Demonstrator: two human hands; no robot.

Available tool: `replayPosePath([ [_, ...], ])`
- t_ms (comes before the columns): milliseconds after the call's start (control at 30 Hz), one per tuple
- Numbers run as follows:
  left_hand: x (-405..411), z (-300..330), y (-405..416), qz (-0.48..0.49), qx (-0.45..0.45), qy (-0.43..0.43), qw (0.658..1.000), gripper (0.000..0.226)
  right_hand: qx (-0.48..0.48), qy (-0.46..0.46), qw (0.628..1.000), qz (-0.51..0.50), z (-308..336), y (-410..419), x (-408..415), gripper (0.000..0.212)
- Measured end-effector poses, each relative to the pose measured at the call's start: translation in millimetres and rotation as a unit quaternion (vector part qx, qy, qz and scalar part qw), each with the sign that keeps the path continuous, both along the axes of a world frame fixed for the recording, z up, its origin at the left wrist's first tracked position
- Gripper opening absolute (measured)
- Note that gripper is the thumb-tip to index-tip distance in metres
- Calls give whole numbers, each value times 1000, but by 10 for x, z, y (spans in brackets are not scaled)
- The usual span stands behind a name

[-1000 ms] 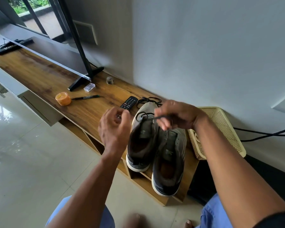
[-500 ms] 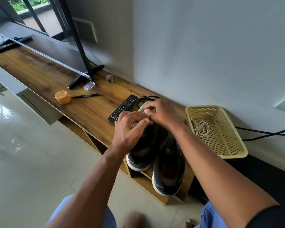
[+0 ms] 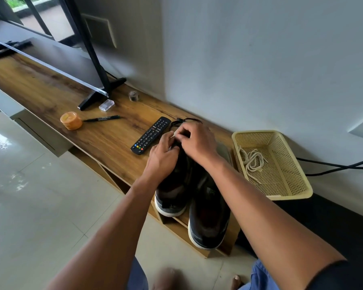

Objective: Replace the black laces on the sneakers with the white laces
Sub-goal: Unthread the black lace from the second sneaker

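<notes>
Two dark sneakers with white soles stand side by side at the right end of the wooden shelf, the left sneaker (image 3: 172, 193) and the right sneaker (image 3: 210, 218), heels toward me. My left hand (image 3: 164, 155) and my right hand (image 3: 195, 141) meet over the toe end of the left sneaker, fingers curled and pinching the black lace (image 3: 182, 121), which loops out behind them. The exact grip is hidden by my fingers. White laces (image 3: 252, 160) lie coiled in the cream plastic basket (image 3: 289, 185) to the right.
A black remote (image 3: 150, 135) lies just left of the sneakers. Farther left sit a marker (image 3: 102, 118), an orange tub (image 3: 71, 120), a small clear box (image 3: 107, 105) and the TV stand foot (image 3: 101, 95). Black cables (image 3: 333, 166) run along the wall at right.
Both hands came together over the toe of the left sneaker from apart. My right arm moved left, uncovering the basket and white laces.
</notes>
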State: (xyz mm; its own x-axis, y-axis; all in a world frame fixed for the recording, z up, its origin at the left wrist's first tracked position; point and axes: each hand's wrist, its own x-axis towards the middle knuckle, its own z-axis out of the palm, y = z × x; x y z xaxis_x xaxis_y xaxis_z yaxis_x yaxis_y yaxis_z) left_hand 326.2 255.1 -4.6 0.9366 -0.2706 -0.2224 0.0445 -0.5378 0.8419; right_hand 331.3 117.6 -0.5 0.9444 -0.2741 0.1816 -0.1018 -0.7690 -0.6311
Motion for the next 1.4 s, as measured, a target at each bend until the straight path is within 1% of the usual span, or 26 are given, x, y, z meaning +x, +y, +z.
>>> replayPosePath([
  [100,-5,18,12,5,37,22,999,65,149,-89,985,7,192,7,-1,12],
  [133,-7,13,20,5,36,23,999,68,217,-133,967,10,300,-10,6,13],
  [200,-18,16,39,1,31,25,999,67,354,-196,914,-9,535,-73,17,13],
  [267,-30,36,43,-5,29,27,999,64,433,-197,878,-47,695,-172,7,14],
  [300,-39,47,45,-6,26,26,999,62,446,-173,876,-61,707,-215,1,15],
  [333,-40,52,44,-4,22,25,999,60,429,-136,890,-70,683,-261,-8,16],
  [367,-39,49,41,-1,20,23,1000,59,376,-89,919,-74,624,-306,-12,16],
  [433,-46,57,36,2,12,17,1000,56,215,18,973,-82,482,-388,-19,16],
  [467,-51,70,30,2,10,14,1000,54,147,62,983,-92,434,-401,-31,13],
  [500,-54,86,21,1,7,11,1000,53,95,87,987,-94,415,-385,-49,15],
  [533,-56,88,14,3,3,15,1000,54,50,88,991,-84,424,-347,-67,27],
  [600,-61,95,9,9,-6,33,999,59,11,67,998,-7,428,-231,-87,47],
  [633,-59,89,9,18,-9,41,999,62,4,66,997,39,406,-156,-89,50],
  [700,-22,36,19,42,-15,62,997,55,-29,94,991,93,291,-17,-99,43],
  [767,7,-19,23,52,-37,82,995,35,-67,97,990,82,191,76,-125,30],
  [833,7,-20,37,55,-71,95,991,28,-89,82,991,49,165,101,-128,17],
  [933,2,10,44,34,-80,88,992,38,-142,101,985,-9,204,93,-106,16],
  [1000,-16,39,43,21,-53,74,996,43,-159,118,979,-38,203,91,-111,19],
  [1033,-35,65,40,9,-35,68,997,52,-152,119,980,-40,198,98,-119,17],
  [1100,-64,87,45,-17,10,48,999,67,-114,102,988,-32,181,94,-125,10],
  [1133,-66,86,46,-23,30,39,999,66,-78,85,993,-32,191,89,-125,8],
  [1200,-75,85,39,-26,62,21,997,57,55,36,997,-39,266,70,-123,8],
  [1233,-87,88,32,-31,77,12,997,55,145,1,988,-46,338,58,-119,10],
  [1267,-97,90,26,-40,87,3,995,54,238,-42,969,-56,430,37,-117,11],
  [1333,-106,94,28,-54,97,-2,994,55,386,-119,912,-72,616,-35,-122,15],
  [1400,-104,79,34,-56,103,-2,993,55,482,-157,858,-84,758,-116,-127,14],
])
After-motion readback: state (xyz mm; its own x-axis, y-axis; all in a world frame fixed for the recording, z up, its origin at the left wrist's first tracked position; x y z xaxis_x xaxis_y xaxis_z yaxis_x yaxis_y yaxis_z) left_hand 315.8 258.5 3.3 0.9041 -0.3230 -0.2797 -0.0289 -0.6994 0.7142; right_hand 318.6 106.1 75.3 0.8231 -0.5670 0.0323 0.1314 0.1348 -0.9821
